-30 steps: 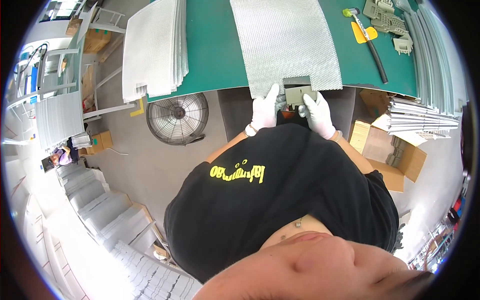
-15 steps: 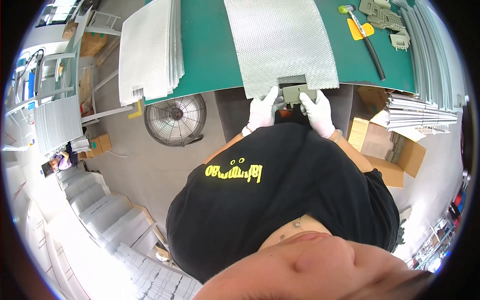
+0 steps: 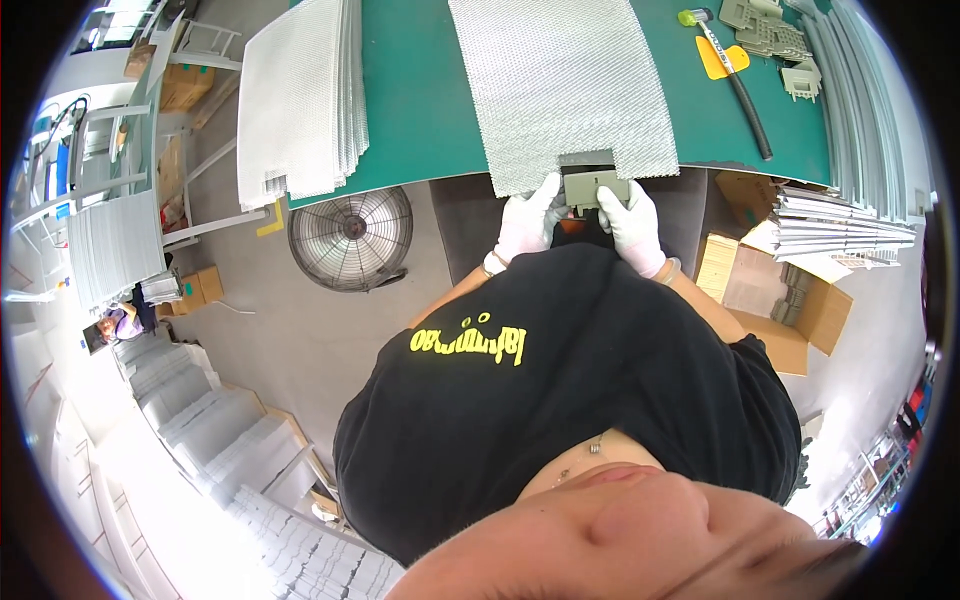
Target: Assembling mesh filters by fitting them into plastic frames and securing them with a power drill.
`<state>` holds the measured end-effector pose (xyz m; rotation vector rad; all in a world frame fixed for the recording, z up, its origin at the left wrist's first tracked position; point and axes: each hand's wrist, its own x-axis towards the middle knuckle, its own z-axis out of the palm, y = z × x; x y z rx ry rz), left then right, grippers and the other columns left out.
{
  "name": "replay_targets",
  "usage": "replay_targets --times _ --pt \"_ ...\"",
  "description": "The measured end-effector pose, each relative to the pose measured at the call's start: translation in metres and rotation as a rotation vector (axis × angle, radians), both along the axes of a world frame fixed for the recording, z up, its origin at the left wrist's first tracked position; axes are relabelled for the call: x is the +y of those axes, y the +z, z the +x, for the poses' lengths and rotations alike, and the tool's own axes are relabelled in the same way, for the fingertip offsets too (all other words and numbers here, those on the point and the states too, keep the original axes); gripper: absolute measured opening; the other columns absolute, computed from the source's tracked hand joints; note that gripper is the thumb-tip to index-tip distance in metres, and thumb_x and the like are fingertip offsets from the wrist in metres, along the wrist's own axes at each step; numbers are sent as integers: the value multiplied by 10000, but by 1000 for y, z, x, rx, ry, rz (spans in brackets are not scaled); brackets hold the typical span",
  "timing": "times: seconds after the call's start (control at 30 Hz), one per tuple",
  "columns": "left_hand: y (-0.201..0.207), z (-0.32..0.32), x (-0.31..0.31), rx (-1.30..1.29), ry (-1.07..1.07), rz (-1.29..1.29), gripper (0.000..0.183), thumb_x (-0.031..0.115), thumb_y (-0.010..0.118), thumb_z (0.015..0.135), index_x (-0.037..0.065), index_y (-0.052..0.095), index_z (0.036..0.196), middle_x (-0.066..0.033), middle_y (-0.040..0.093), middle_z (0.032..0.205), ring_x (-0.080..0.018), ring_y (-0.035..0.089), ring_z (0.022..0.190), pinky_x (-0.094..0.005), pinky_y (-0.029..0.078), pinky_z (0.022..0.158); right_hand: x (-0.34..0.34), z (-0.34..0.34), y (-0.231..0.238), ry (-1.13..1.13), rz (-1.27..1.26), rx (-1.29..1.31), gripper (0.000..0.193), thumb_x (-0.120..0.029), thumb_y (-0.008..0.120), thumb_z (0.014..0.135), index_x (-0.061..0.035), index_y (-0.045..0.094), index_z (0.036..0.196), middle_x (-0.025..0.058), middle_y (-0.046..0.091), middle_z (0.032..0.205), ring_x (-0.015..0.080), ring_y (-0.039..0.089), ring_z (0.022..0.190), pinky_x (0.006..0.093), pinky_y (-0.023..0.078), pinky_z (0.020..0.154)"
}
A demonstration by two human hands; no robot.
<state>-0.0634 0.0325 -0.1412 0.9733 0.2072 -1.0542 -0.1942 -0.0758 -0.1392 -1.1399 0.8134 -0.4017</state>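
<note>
A grey-green plastic plate (image 3: 592, 189) sits at the near edge of a silver mesh sheet (image 3: 562, 85), by the notch cut into it. My right hand (image 3: 632, 223), in a white glove, is closed on the plate's right end, thumb on its face. At its left end, my gloved left hand (image 3: 530, 217) has its fingers closed on the plate and the mesh edge. Some fingertips are hidden under the parts. The mesh lies on the green table (image 3: 420, 95), its notched end sticking out over the front edge.
A stack of mesh sheets (image 3: 300, 95) lies at the table's left. To the right are a hammer (image 3: 740, 95), a yellow card (image 3: 712, 62), several plastic parts (image 3: 770, 38) and upright metal strips (image 3: 865, 100). An open carton (image 3: 780, 330) and a floor fan (image 3: 350, 238) stand below.
The plastic plate has shifted very slightly left against the mesh notch. Both hands keep their hold, with only a small shift of the fingers.
</note>
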Motion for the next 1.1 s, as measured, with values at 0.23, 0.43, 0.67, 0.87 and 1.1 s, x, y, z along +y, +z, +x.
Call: replay_targets --times 0.23,0.43,0.67,0.87,1.1 --pt "-3 4 3 5 -107 57 328 196 686 970 -13 620 1214 -127 687 1167 -253 671 1033 -405 544 873 -3 -3 -20 34 121 -57 299 -299 679 984 -30 576 1064 1 573 714 68 482 575 239 394 535" --pt "9 -2 2 -65 -36 80 319 139 712 944 -91 656 1158 -163 704 1113 -243 703 962 -385 584 835 -3 3 -1 7 -9 35 269 -267 684 978 -23 585 1033 -9 568 697 59 470 563 233 380 525" --pt "7 -1 3 -115 -79 65 318 124 709 943 -83 652 1178 -164 703 1135 -255 707 982 -392 594 852 -8 2 -4 25 -68 103 251 -259 701 967 -38 602 901 -46 533 658 39 413 538 225 346 506" --pt "-10 -2 -1 -119 -325 166 367 275 765 916 -35 680 1094 -68 685 959 -126 631 755 -277 514 686 -10 1 0 75 -59 176 301 -262 734 932 21 638 898 18 636 738 62 543 636 245 452 574" --pt "-1 -3 -1 -188 -423 133 401 344 728 942 -10 663 1120 -30 652 859 -96 546 663 -251 460 638 -3 1 1 -74 69 4 281 -253 716 952 5 610 981 2 596 795 61 500 671 239 422 598"
